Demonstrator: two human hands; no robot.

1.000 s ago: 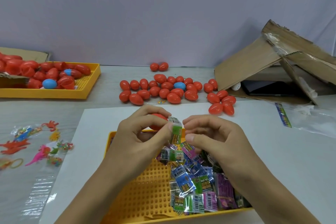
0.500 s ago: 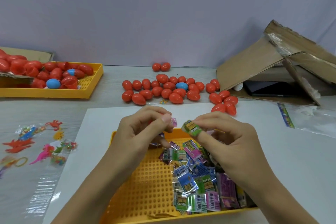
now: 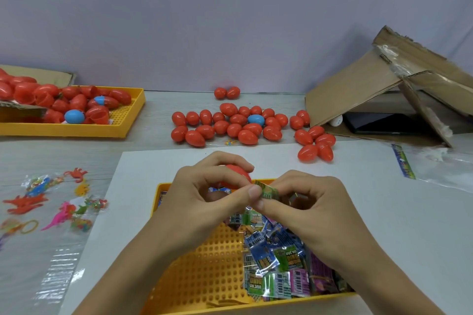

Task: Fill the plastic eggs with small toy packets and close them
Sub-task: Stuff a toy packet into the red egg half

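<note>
Bright, even, diffuse light from above — soft faint shadows only. Glare streaks on the crinkled clear plastic sheet (image 3: pixel 55 279) at lower left. Wide-angle bending toward the edges. Slightly soft overall — print on the small colourful toy packets (image 3: pixel 279 263) blurred.

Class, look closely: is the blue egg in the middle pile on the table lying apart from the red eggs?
No, the blue egg lies inside the cluster, with red eggs touching it on several sides.

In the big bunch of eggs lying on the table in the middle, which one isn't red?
The blue egg, sitting near the back right of the pile of closed eggs. Every other egg in that bunch is red.
</note>
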